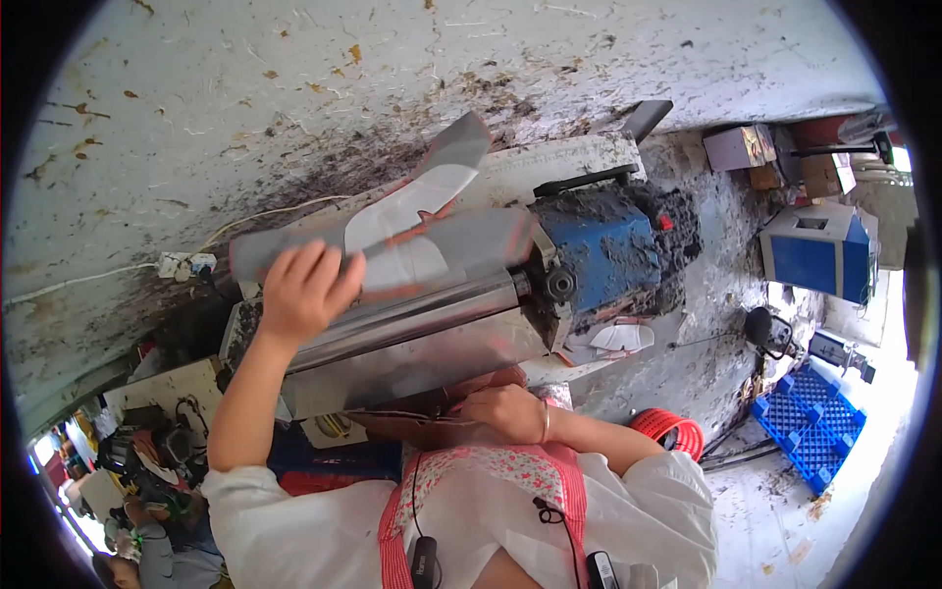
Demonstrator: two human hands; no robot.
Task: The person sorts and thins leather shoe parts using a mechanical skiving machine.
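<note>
A roller machine with a shiny metal roller [422, 319] lies in front of me. My left hand [306, 290] reaches over it, fingers curled round the edge of a grey flat cut piece [471, 240] with a paler patch and reddish edges. A similar grey piece [456, 147] rests behind it against the wall side. Close to my apron, my right hand [505, 412] is closed on reddish-brown flat pieces [422, 427], below the machine's metal front plate [422, 363]. The fingertips of that hand are partly hidden.
The blue machine housing [603, 250] is caked with dark scraps. Another cut piece [621, 338] lies beside it. On the right are a red basket [667, 432], a blue plastic pallet [810, 424] and a blue-and-white box [819, 250]. Another person [172, 560] is at lower left.
</note>
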